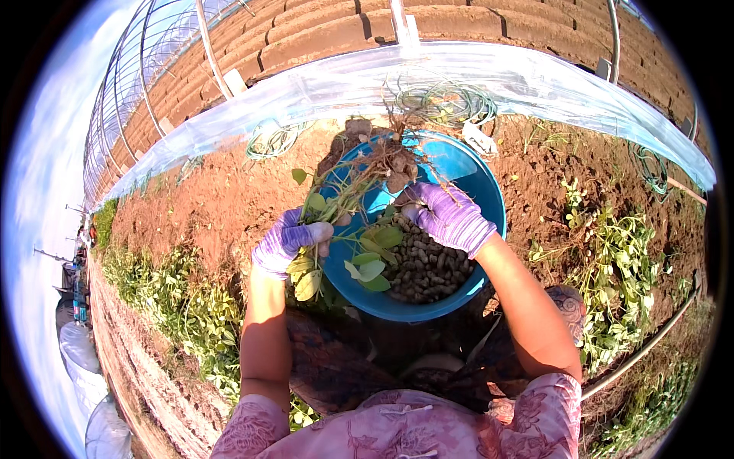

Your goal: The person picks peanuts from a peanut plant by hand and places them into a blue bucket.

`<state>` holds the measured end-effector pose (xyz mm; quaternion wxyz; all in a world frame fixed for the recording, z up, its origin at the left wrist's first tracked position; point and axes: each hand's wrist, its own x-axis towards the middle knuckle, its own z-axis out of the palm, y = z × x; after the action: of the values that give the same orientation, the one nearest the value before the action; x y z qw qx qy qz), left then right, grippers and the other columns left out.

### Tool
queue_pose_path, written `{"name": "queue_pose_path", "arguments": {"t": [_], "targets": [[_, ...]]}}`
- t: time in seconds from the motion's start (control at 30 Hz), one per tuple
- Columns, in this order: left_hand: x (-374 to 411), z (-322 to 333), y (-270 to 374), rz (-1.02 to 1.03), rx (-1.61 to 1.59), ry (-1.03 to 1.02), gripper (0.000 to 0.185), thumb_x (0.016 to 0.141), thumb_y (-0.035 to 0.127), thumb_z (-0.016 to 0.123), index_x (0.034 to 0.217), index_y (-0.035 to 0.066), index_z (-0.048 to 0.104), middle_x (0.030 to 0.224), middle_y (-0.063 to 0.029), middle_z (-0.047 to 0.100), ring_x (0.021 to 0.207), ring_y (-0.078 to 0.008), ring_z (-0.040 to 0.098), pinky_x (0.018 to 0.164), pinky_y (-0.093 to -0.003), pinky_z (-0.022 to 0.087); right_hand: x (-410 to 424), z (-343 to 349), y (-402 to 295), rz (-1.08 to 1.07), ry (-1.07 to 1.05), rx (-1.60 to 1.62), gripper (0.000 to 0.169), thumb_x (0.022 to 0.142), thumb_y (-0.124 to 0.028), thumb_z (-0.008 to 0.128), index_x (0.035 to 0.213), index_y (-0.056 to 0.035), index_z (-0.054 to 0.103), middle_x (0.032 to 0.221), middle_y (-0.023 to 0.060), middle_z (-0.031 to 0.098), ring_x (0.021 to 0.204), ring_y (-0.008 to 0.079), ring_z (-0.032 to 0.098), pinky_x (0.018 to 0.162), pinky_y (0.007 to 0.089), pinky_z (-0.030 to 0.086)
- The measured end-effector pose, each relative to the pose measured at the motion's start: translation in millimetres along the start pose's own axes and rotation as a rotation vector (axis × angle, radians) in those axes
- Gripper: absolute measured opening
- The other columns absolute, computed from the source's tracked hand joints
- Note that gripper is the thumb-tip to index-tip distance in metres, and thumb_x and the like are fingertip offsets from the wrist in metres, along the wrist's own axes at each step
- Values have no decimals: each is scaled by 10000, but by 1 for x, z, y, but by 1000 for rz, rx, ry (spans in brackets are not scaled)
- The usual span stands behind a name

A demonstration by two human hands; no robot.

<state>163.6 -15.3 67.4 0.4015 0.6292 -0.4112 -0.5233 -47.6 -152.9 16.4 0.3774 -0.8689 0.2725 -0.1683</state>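
Observation:
My left hand [292, 238], in a purple striped glove, grips the leafy stems of an uprooted peanut plant [350, 192] over the left rim of a blue plastic tub [413, 314]. The plant's roots, with soil clinging to them, point away from me across the tub's far side. My right hand [447, 217], gloved alike, is at the lower edge of the roots, thumb and fingers drawn together; whether a pod is between them cannot be made out. Unshelled peanuts [427, 264] lie heaped in the near part of the tub, partly covered by the plant's green leaves.
Beyond the tub runs clear plastic sheeting [338, 86], with coils of green cord [447, 106] and a crumpled white piece [479, 139] before it. Leafy plants lie on the soil at left [200, 310] and right [616, 275]. A long pole [642, 350] lies at the lower right.

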Motion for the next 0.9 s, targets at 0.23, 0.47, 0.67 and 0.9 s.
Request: {"name": "queue_pose_path", "arguments": {"t": [0.23,0.47,0.67,0.9], "targets": [[0,-4,-4,5,-5,20,430,664,261,594,982,-28,585,597,-40,542,557,-124,510,557,-221,392,2,11,2,32,120,-167,227,779,-232,535,954,-95,581,867,132,597,810,320,558,701,389,446],[-4,-2,1,-24,-32,90,387,678,220,586,975,-27,586,590,-37,534,550,-112,489,541,-215,380,3,7,26,-47,274,3,252,734,-297,590,926,-134,593,836,98,605,752,280,575,656,361,451],[5,12,-12,-30,-18,9,338,718,158,607,1012,-5,568,773,-48,592,565,-100,498,552,-223,399,10,20,-10,180,403,205,406,681,-256,696,979,-31,534,766,129,597,658,239,571,611,323,448],[11,16,-15,8,-14,26,389,684,174,597,1011,-32,560,834,-85,609,543,-118,500,538,-240,418,10,11,5,-3,443,-20,254,757,-216,549,916,-19,527,747,200,563,715,353,558,624,414,449]]}}
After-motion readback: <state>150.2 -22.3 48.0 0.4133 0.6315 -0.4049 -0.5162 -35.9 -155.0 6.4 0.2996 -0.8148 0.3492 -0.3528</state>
